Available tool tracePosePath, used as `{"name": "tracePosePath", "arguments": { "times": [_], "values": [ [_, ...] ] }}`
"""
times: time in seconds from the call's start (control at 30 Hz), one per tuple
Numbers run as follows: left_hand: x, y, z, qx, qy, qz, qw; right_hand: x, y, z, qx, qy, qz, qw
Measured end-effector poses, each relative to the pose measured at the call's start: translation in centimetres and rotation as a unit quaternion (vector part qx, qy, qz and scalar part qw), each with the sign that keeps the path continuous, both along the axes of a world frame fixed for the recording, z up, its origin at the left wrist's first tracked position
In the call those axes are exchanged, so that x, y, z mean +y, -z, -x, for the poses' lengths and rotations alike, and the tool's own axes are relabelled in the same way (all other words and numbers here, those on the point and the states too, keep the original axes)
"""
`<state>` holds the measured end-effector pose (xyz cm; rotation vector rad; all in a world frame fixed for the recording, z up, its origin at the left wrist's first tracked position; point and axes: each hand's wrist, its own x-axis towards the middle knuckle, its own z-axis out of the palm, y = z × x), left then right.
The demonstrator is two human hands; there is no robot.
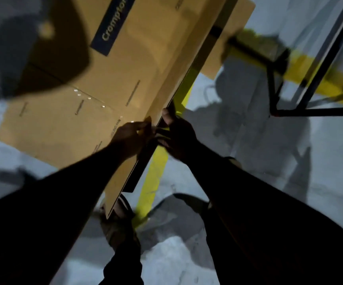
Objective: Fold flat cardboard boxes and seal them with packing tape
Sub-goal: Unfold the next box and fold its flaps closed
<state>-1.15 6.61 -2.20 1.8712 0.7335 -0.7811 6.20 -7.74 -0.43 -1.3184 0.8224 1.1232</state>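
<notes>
Cardboard, a flat tan corrugated box (125,79) with a dark blue label, slants from twelve to six o'clock. At centre, the left hand (128,138) pinches its edge; the right hand (179,134) curls round the same edge beside it.

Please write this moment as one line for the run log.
stage: opening flat box | cardboard box: still flat, edge-on | left hand: grips near edge | right hand: grips same edge | tape: clear strip on panel
</notes>
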Motion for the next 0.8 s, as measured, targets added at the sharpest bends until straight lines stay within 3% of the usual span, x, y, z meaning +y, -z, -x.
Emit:
{"name": "tracePosePath", "arguments": {
  "times": [0.2, 0.53, 0.73, 0.8],
  "values": [
    [0.5, -0.7, -1.6, -0.036, -0.050, 0.023, 0.998, 0.4, -0.1, 0.8, 0.001, 0.027, -0.025, 0.999],
    [2.4, -2.0, -4.3, -0.033, 0.031, 0.024, 0.999, 0.7, -0.9, -0.9, -0.003, -0.042, 0.003, 0.999],
    [5.3, -1.9, -4.0, -0.074, 0.014, -0.059, 0.995, 1.7, 1.5, -2.3, -0.013, -0.143, 0.057, 0.988],
    [5.5, -3.2, -4.2, -0.077, 0.012, -0.075, 0.994, 1.7, 1.4, -2.2, -0.037, -0.218, 0.128, 0.967]
  ]
}}
